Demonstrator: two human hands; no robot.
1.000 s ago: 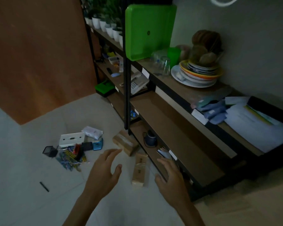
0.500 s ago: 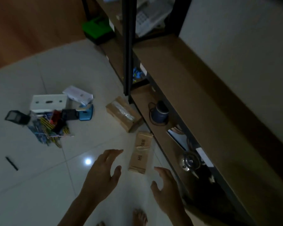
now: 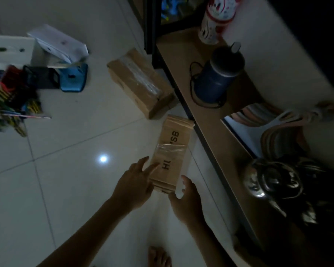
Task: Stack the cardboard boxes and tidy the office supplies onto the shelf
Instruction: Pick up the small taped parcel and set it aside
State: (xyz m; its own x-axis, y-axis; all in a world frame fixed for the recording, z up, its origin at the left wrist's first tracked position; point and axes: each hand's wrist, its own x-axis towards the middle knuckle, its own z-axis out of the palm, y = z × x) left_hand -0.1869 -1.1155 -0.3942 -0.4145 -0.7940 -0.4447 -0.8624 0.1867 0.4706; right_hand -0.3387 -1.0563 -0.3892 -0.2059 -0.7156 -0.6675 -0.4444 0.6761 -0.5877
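A small cardboard box (image 3: pixel 172 149) with black lettering and a tape band lies on the white tiled floor, against the low shelf board (image 3: pixel 216 132). My left hand (image 3: pixel 135 185) touches its near left edge with straight fingers laid on the top. My right hand (image 3: pixel 187 201) is cupped at the near right corner, thumb up beside the box, floor showing between thumb and fingers. A larger taped cardboard box (image 3: pixel 139 81) lies just beyond it. Office supplies (image 3: pixel 14 93) are heaped at the far left: coloured pens, a black holder, a blue item (image 3: pixel 73 78), a white packet (image 3: pixel 58 43).
On the low shelf stand a dark blue bottle (image 3: pixel 214 79) with a cord, a patterned cup (image 3: pixel 216 18), flat stacked items and a shiny metal kettle (image 3: pixel 274 182). A black shelf post (image 3: pixel 152 26) rises by the larger box. My bare foot (image 3: pixel 158 257) is below.
The view has dropped lower and closer to the floor. Both hands moved forward from hovering apart to the near end of the small lettered box, the left now touching it.
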